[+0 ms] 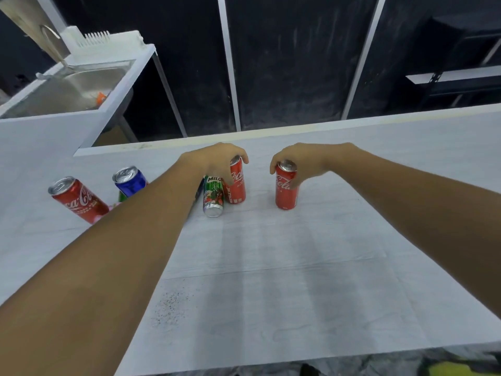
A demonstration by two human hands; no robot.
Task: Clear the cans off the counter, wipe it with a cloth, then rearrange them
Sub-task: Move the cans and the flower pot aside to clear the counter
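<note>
Head camera looks down on the white counter (311, 267), and both arms are stretched out to the far middle of it. The left hand (217, 161) is wrapped from above around a red Coca-Cola can (238, 185), fingers down its side; that can stands just beside an upside-down green Milo can (213, 196), touching or nearly so. The right hand (301, 164) is clamped on a second Coca-Cola can (286, 189), standing alone a little to the right. Whether either can is lifted or resting on the surface is hard to call.

Out to the left stand a blue can (130, 181) and a third red Coca-Cola can (77, 199), with something green and pink partly hidden behind the forearm. No cloth in clear sight. The near counter is bare, with a patch of dark specks (170, 302) left of centre. So it reads either as clearing under way or as cans going back; the specks suggest wiping is not finished. A steel sink (67, 88) sits far left.
</note>
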